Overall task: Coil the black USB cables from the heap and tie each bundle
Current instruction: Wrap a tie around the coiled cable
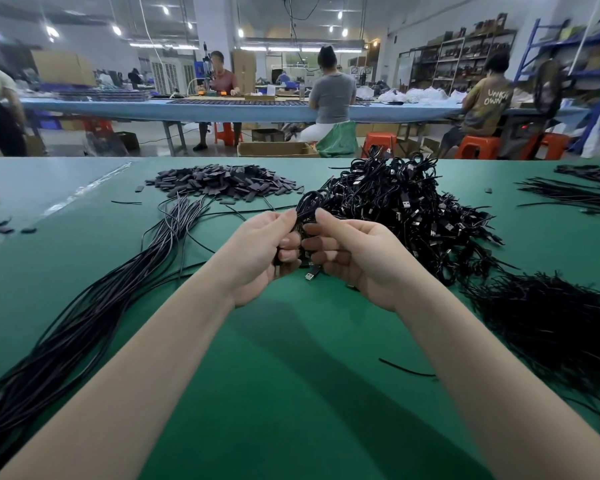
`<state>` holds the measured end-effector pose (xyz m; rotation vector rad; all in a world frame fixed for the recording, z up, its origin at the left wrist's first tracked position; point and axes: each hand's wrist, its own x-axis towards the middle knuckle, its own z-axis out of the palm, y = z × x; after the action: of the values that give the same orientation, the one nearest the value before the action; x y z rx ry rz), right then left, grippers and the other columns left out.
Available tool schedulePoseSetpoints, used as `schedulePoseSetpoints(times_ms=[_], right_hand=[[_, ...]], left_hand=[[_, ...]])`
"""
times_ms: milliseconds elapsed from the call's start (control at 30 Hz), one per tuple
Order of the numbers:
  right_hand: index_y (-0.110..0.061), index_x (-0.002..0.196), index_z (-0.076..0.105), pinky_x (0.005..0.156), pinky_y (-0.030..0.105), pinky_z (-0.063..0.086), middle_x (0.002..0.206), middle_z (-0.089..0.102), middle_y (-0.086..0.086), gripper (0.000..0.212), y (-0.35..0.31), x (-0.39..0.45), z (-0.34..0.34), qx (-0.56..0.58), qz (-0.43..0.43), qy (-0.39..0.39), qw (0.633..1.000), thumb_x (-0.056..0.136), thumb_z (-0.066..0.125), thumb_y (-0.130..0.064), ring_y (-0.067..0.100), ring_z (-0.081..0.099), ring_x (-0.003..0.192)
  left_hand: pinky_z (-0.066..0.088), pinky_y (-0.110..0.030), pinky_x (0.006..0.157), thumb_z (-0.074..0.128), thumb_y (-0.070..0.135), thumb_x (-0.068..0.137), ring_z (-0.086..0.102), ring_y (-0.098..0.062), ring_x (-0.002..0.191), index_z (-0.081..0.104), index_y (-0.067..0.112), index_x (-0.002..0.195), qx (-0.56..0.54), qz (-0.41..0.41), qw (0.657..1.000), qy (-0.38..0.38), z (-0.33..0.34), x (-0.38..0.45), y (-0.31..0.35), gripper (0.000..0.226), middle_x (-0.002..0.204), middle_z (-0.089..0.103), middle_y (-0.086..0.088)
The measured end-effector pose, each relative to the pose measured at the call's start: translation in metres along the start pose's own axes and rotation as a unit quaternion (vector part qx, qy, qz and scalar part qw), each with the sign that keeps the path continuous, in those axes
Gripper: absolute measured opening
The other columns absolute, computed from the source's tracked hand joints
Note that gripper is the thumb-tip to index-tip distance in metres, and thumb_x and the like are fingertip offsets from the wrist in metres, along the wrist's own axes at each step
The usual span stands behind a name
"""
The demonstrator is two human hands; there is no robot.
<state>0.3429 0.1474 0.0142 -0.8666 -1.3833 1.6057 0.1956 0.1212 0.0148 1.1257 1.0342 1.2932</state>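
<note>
Coiled cable (303, 209) between curled fingers (289, 242) of both hands

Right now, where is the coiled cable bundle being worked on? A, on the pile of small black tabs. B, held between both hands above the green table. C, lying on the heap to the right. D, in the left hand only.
B: the left hand and right hand both grip the coiled cable bundle above the green table, a USB plug dangling below.
</note>
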Motion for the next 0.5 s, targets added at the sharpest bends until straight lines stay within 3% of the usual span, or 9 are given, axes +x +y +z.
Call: schedulePoseSetpoints(times_ms=[100,300,400,500], right_hand=[[-0.014,0.08,0.071,0.051,0.017,0.049,0.067,0.07,0.0,0.025,0.0,-0.001,0.002,-0.041,-0.007,0.028,0.999,0.081,0.071,-0.04,0.008,0.061,0.054],[-0.014,0.071,0.073,0.05,0.017,0.048,0.066,0.068,-0.001,0.015,0.001,-0.003,0.0,-0.069,-0.01,0.032,0.997,0.078,0.076,-0.027,0.007,0.061,0.055],[-0.013,0.075,0.074,0.051,0.018,0.048,0.065,0.066,0.001,0.01,0.002,-0.002,0.0,-0.057,-0.011,0.04,0.998,0.079,0.076,-0.022,0.006,0.06,0.054],[-0.014,0.074,0.072,0.049,0.019,0.044,0.061,0.067,0.001,0.009,0.003,-0.001,0.002,-0.099,-0.072,0.066,0.99,0.083,0.073,-0.014,0.006,0.058,0.05]], left_hand=[[0.032,-0.02,0.055,0.036,0.026,0.105,0.027,-0.006,0.048,0.043,0.018,0.087,0.07,0.033,0.997,0.017,0.001,0.002,-0.006,0.021,0.053,0.037,0.012],[0.035,-0.011,0.049,0.039,0.024,0.104,0.037,0.001,0.045,0.045,0.017,0.087,0.166,0.097,0.981,0.039,0.001,0.005,-0.015,0.019,0.047,0.044,0.018],[0.037,-0.013,0.053,0.04,0.025,0.103,0.041,0.003,0.048,0.046,0.02,0.088,0.2,0.12,0.971,0.05,-0.001,0.007,-0.018,0.017,0.049,0.048,0.021],[0.036,-0.02,0.061,0.04,0.025,0.103,0.041,0.003,0.051,0.047,0.024,0.091,0.21,0.143,0.964,0.073,0.002,0.007,-0.022,0.013,0.053,0.05,0.022]])
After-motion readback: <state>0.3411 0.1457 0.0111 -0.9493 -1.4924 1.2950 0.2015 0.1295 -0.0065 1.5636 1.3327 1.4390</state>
